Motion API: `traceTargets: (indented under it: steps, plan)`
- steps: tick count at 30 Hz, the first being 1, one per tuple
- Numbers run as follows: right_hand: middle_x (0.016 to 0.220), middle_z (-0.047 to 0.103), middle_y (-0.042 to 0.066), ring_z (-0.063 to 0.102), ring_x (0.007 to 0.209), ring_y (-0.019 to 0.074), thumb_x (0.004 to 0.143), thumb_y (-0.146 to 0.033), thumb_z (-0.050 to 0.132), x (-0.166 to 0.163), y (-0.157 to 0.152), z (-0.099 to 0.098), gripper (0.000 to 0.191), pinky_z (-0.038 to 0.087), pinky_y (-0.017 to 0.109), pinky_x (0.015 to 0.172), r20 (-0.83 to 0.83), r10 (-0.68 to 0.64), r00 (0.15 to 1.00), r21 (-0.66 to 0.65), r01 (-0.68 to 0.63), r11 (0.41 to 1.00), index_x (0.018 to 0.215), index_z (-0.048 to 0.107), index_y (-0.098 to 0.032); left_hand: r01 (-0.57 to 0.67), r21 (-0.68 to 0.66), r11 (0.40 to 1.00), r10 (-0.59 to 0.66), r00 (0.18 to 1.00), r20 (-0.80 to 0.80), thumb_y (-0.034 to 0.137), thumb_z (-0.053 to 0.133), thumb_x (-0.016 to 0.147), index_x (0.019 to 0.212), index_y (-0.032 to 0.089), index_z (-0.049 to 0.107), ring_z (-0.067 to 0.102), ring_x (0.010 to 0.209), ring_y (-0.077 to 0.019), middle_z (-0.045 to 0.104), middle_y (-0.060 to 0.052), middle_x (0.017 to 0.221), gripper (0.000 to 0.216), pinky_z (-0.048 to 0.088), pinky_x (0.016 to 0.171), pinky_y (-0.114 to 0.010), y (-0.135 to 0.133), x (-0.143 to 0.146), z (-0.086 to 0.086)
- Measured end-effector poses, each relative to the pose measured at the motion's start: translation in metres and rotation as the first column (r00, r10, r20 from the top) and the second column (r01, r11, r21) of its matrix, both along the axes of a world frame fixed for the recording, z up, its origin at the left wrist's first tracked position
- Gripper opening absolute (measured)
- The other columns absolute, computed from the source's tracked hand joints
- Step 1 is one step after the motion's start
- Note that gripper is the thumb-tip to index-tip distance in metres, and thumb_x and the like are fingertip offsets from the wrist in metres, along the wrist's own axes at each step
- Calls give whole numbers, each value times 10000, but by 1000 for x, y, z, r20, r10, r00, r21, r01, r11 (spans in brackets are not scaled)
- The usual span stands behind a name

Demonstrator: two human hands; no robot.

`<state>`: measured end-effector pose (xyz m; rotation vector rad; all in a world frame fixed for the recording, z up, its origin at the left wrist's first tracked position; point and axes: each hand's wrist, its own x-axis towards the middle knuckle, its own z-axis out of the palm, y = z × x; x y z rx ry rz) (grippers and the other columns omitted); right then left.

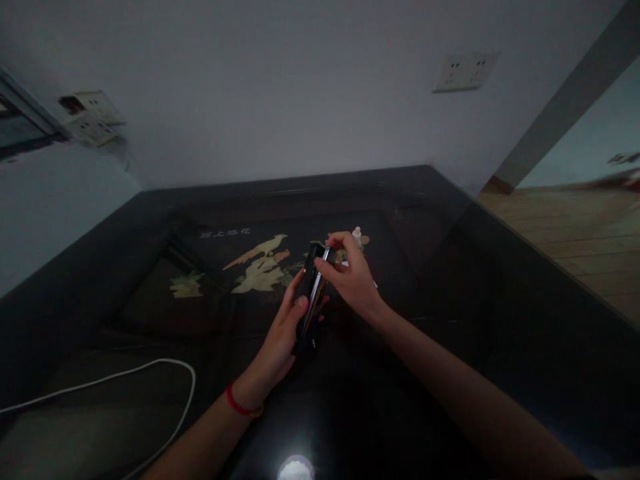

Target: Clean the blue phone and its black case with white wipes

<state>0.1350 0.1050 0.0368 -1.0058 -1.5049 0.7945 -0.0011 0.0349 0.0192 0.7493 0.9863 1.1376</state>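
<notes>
Dim light lies over a dark glossy counter (500, 320) that stands against a pale wall (280, 100). Its top carries an inlaid picture of a bird (260, 257) with pale leaves, and a short line of characters above it. Over this picture the 2 hands meet around 1 thing: a dark thin slab (314, 283), shaped like a phone. It is held above the counter, edge-on to the camera, with its far end tilted up and away.

The left hand (280, 337) is closed around the lower part, thumb pressed on the near edge and fingers wrapped behind; a red cord (239, 405) circles this wrist. The right hand (354, 277) comes from the right and pinches the upper end – thumb and forefinger closed on the edge, the other fingers curled.

Just behind the right hand a small white bottle (357, 233) stands on the counter. A white cable (150, 365) curves across the near left corner, well apart from the hands. On the wall a socket plate (465, 70) sits at the upper right. Wooden floor (575, 233) shows at the right.
</notes>
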Motion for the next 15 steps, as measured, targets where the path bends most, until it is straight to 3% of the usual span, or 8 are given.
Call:
traceTargets:
  steps: [3,6,9,12,15]
  plan:
    - [1014,464,56,507,978,193,765,-346,587,0,-1,-2,268,503,324,799,-84,27,996,-52,-32,998,952,433,-232,-71,29,997,72,997,-29,449,653,794,1376,352,398,560,1181,-230,477,-8,1430,643,522,864,-300,2,-2,-4]
    - [1136,471,83,497,1096,210,757,-377,616,-1,-2,-2,357,480,359,920,-154,55,986,-80,-68,994,1040,448,-236,-101,111,989,108,993,-54,442,638,807,1370,355,401,516,1238,-237,453,-5,1450,617,491,935,-320,6,-4,-8]
    - [1253,476,79,501,1152,215,748,-343,662,-3,-5,-1,539,440,392,1003,-197,197,960,-124,-224,967,1226,422,-273,-127,247,961,154,984,-93,417,611,834,1364,358,410,438,1315,-213,460,4,1445,569,416,1035,-309,10,-5,-11]
    - [1240,506,69,559,1081,206,734,-309,691,-5,-7,-2,765,478,389,970,-273,333,903,-169,-385,907,1387,291,-306,-137,327,935,183,977,-114,398,561,872,1372,359,393,365,1365,-183,444,19,1455,528,345,1091,-293,12,-5,-14]
    - [1187,528,56,576,1031,203,740,-326,690,-7,-6,-6,761,515,386,914,-311,292,905,-180,-358,916,1394,300,-330,-161,358,920,226,963,-146,403,530,890,1389,346,359,345,1374,-183,392,9,1487,530,324,1102,-302,13,-2,-17]
